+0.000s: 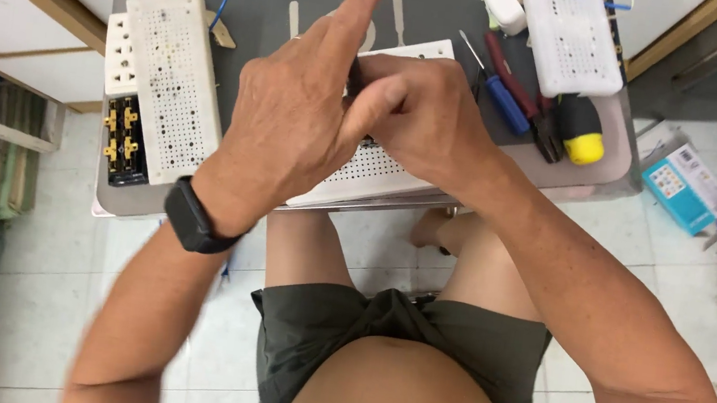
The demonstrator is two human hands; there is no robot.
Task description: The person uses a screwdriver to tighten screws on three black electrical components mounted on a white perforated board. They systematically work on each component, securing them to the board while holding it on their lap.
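Our two hands meet over a white perforated panel (pixel 362 170) lying flat on the grey table (pixel 435 3) in front of us. Our right hand (pixel 427 115) is curled closed around something small and dark pressed against the panel; we cannot tell what it is, since the fingers hide it. Our left hand (pixel 295 122) lies over the right with its thumb pressed against the right's knuckles and its index finger pointing straight up, gripping nothing that we can see.

To the left of the grip lies a second white perforated casing (pixel 169 85) with brass contacts at its near end. To the right lie a blue-handled screwdriver (pixel 501 96), red-handled pliers (pixel 527 104) and a yellow-capped tool (pixel 582 132).

To work well here, we judge the panel should stay flat and steadied while the right hand presses squarely, not at a slant.
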